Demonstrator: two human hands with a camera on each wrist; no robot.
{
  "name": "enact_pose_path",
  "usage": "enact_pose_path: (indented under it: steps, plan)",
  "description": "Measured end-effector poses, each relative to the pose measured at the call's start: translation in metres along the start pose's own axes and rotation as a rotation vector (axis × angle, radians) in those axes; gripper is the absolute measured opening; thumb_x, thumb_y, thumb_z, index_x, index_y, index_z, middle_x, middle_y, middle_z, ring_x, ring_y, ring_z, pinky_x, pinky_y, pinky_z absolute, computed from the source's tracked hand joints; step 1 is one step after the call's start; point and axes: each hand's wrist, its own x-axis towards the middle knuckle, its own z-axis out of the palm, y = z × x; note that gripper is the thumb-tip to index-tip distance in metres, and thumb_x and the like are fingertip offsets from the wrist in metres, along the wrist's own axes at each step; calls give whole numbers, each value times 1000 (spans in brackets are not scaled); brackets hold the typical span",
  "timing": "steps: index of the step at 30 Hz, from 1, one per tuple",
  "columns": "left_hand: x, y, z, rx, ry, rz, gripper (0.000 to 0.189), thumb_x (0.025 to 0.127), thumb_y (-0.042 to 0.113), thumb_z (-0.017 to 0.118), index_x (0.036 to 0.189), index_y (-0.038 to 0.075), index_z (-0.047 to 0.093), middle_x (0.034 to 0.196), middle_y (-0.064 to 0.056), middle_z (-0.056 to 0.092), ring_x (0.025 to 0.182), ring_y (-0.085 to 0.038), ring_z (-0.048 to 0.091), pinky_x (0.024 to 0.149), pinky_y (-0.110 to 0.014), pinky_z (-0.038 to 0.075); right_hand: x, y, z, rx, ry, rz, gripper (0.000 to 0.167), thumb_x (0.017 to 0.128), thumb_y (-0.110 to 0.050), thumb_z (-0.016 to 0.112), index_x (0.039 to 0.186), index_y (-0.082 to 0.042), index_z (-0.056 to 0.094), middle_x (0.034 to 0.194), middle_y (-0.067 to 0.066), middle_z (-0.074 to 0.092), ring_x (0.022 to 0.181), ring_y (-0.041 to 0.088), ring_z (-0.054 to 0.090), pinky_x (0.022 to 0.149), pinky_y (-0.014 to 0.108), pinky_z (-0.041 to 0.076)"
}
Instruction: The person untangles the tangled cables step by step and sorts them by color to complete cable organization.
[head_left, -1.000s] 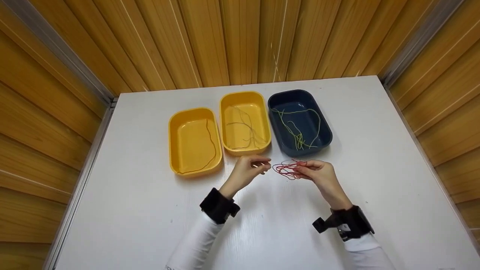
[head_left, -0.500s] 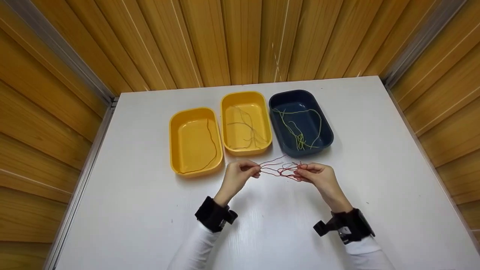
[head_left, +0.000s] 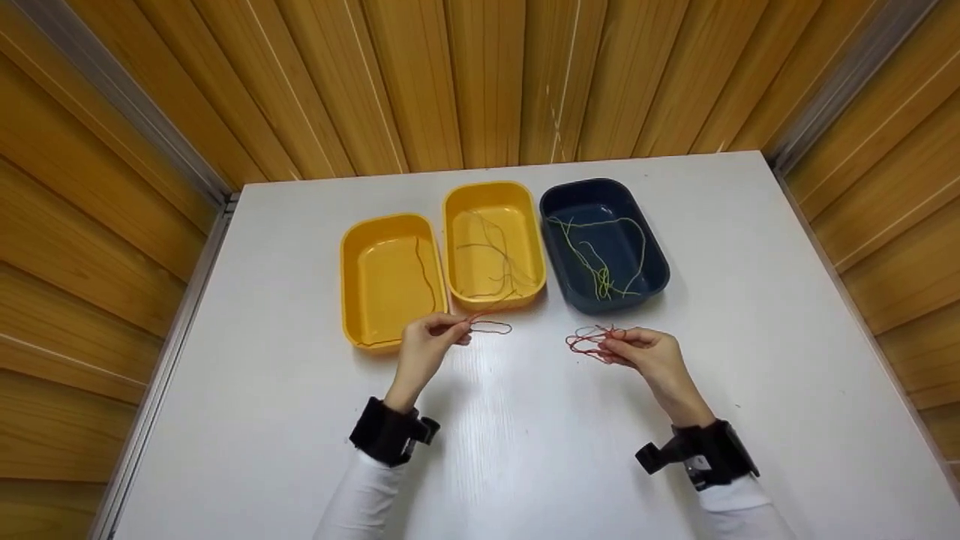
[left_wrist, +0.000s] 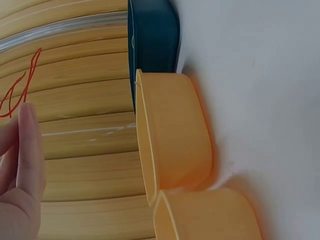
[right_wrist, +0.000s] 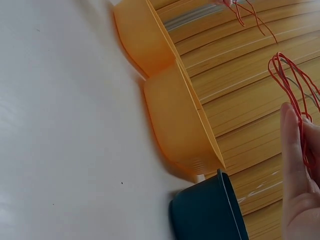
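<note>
My left hand (head_left: 426, 354) pinches a looped red string (head_left: 495, 331) between thumb and fingers, near the front rim of the left yellow tub (head_left: 365, 300). The same red loop (left_wrist: 31, 75) stands up past the fingertips in the left wrist view. Farther right, my right hand (head_left: 654, 363) pinches a tangled bundle of red string (head_left: 581, 342), held in front of the dark blue tub (head_left: 630, 298). A grey strand (right_wrist: 295, 82) runs among the red loops in the right wrist view. The two held portions are apart.
One dark reddish string (head_left: 424, 271) lies along the right side of the left tub. Thin greyish strings (head_left: 484, 246) lie in the middle yellow tub (head_left: 466, 196), and yellow-green strings (head_left: 601, 279) in the blue one. All stand on a white table (head_left: 525, 450) before wood-patterned walls.
My left hand took hold of red string at the bundle, then pulled it away leftward toward the left tub. My right hand stayed nearly in place, still holding the bundle.
</note>
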Motion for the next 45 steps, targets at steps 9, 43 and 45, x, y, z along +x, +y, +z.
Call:
enact_pose_path:
  steps: [9,43,45]
  plan:
    - [11,-16,-36,100,181,-30,14,77,-4,63,85,-16,62,76,-23,64,59,-15,63,58,-26,55,-3,-5,2,18,-16,-8,32,72,-2,71,95,15,57,89,24,63,78,31,64,70,39,53]
    - [47,-40,-97,420,340,-142,15,80,-4,61,90,-13,64,80,-26,64,58,-22,63,52,-19,53,2,-1,7,11,-58,-12,32,73,-3,70,96,15,57,91,27,62,79,35,63,72,42,52]
    - [48,-41,-96,446,333,-135,18,81,-2,60,95,-12,63,83,-26,64,64,-24,63,55,-20,53,3,-2,9,8,-65,-16,32,74,-4,70,96,15,57,91,27,61,80,36,63,72,42,52]
